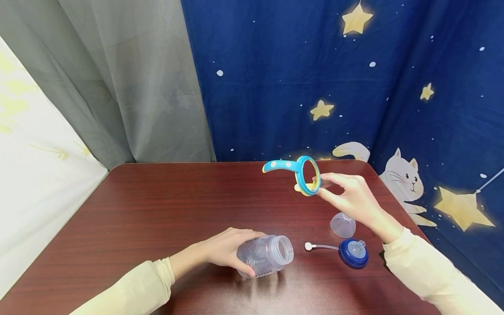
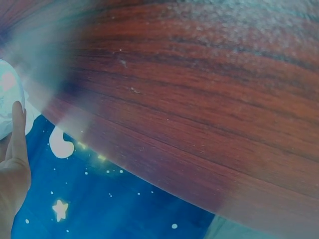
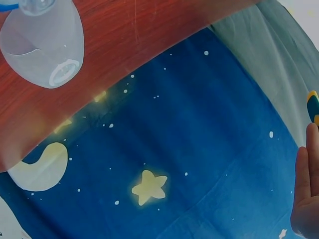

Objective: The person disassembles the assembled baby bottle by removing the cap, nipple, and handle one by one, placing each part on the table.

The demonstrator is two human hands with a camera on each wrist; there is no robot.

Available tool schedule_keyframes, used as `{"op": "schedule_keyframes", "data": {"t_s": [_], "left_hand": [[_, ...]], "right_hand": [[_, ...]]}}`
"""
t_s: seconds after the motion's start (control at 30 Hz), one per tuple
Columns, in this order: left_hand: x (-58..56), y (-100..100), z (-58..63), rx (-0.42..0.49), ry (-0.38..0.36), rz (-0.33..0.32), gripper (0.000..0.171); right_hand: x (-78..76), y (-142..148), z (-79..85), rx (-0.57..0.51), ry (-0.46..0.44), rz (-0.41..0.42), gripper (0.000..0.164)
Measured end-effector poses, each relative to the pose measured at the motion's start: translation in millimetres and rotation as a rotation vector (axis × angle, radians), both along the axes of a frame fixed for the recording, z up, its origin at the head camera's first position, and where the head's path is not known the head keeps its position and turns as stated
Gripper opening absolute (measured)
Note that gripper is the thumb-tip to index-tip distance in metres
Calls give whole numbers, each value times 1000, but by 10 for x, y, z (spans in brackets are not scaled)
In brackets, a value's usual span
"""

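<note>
My left hand (image 1: 226, 248) grips a clear plastic baby bottle (image 1: 257, 256) that lies tilted low over the table, its open threaded mouth facing right. At the left edge of the left wrist view, a fingertip presses against the pale bottle (image 2: 9, 94). Raised above the table, my right hand (image 1: 352, 197) pinches a blue and yellow bottle handle ring (image 1: 301, 177) by its right rim. One curved, dotted grip sticks out left from the ring. Only the fingers and a bit of the handle ring (image 3: 313, 107) show in the right wrist view.
A dark blue bottle collar (image 1: 349, 260) with a clear nipple and a straw tube (image 1: 324, 246) lies on the table at the right. Behind it stands a clear dome cap (image 1: 341, 227). The brown table (image 1: 177, 197) ends at blue and grey curtains (image 1: 267, 87).
</note>
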State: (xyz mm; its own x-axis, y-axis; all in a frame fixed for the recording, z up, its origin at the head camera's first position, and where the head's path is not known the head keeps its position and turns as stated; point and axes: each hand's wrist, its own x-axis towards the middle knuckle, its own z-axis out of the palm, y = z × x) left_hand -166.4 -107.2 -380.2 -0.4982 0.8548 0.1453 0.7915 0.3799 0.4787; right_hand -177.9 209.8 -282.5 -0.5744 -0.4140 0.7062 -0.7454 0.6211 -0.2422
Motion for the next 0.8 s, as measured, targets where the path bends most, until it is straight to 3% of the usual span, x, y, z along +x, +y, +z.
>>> {"op": "schedule_keyframes", "data": {"t_s": [0.8], "left_hand": [[23,29,3,15,7,-12,77]], "right_hand": [[-180,-86,-52,-37,-64,28,28]]}}
